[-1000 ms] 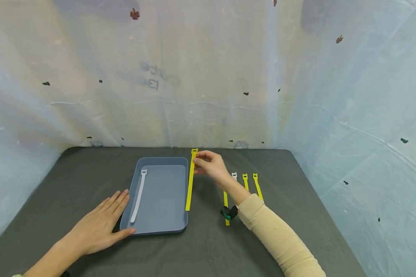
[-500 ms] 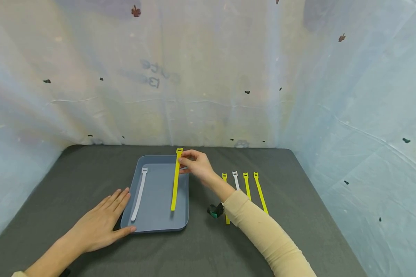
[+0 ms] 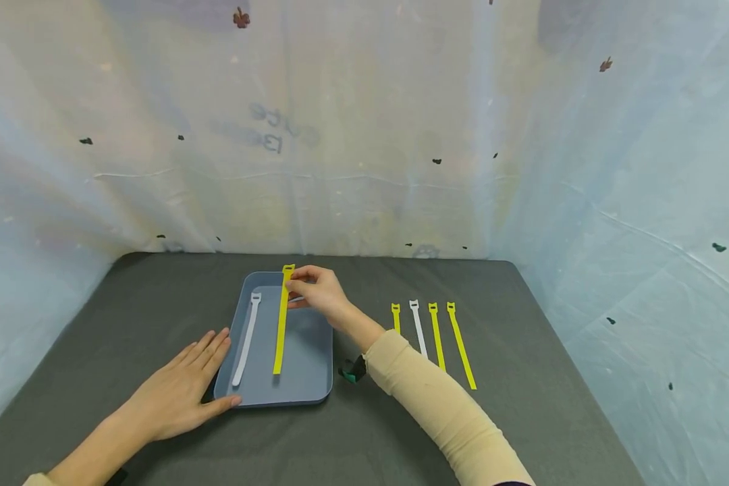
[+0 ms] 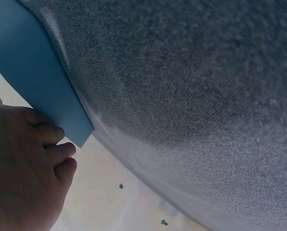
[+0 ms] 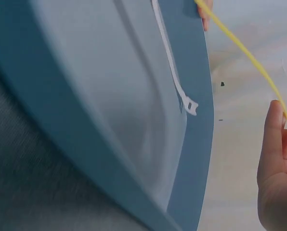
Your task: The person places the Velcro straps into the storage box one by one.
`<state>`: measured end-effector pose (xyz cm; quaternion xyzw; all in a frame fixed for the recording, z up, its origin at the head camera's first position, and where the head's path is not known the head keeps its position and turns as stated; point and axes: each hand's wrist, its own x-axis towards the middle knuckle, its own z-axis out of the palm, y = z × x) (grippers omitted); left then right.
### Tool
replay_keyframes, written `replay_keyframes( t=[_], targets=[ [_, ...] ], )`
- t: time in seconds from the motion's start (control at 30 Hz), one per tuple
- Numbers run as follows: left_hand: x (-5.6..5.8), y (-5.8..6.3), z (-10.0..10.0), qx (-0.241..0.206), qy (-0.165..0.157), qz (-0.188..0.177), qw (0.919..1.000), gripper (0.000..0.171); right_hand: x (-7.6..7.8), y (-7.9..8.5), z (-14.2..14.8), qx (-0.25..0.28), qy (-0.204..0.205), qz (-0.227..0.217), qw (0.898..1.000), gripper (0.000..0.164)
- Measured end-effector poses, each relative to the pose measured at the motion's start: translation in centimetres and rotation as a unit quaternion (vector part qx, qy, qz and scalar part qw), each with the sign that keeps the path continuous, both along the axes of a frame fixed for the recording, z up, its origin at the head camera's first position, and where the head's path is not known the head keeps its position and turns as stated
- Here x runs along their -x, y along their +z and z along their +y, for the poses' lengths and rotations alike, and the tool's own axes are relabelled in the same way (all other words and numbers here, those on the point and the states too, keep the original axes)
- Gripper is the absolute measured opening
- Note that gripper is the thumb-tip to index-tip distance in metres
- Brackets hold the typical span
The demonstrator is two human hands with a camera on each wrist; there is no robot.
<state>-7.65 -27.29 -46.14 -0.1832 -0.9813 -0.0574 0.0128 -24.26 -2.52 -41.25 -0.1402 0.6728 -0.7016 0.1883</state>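
In the head view my right hand point(image 3: 318, 293) pinches a yellow cable tie point(image 3: 282, 327) near its slotted head. The tie hangs lengthwise over the middle of the blue-grey tray point(image 3: 322, 395), its tail pointing toward me. Inside the tray, along its left side, lies a white cable tie point(image 3: 247, 341), also visible in the right wrist view. My left hand point(image 3: 179, 391) lies with fingers extended against the tray's left side, thumb at the near left corner. From the right wrist camera, the held yellow strap slants above the tray wall point(image 5: 189, 159).
Right of the tray, a row of cable ties lies on the dark grey cloth: a yellow one point(image 3: 396, 317), a white one point(image 3: 419, 331) and two more yellow ones point(image 3: 437, 337). My right forearm partly covers them. A pale curtain point(image 3: 364, 135) hangs behind the table.
My right hand has carried the yellow cable tie leftward, from beside the tray's right rim to over its middle. The left hand has stayed at the tray.
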Motion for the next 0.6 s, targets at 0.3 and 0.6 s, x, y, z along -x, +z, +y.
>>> replay_keyframes(
  t=[0.3, 0.6],
  targets=[
    [0.0, 0.0, 0.2, 0.000, 0.002, -0.006, 1.0000, 0.106, 0.0, -0.1, -2.4, -0.025, -0.014, -0.033, 0.999, 0.017],
    [-0.1, 0.0, 0.1, -0.002, -0.001, -0.002, 1.0000, 0.105, 0.6, -1.9, -4.1, -0.065, -0.040, -0.061, 0.995, 0.010]
  ],
)
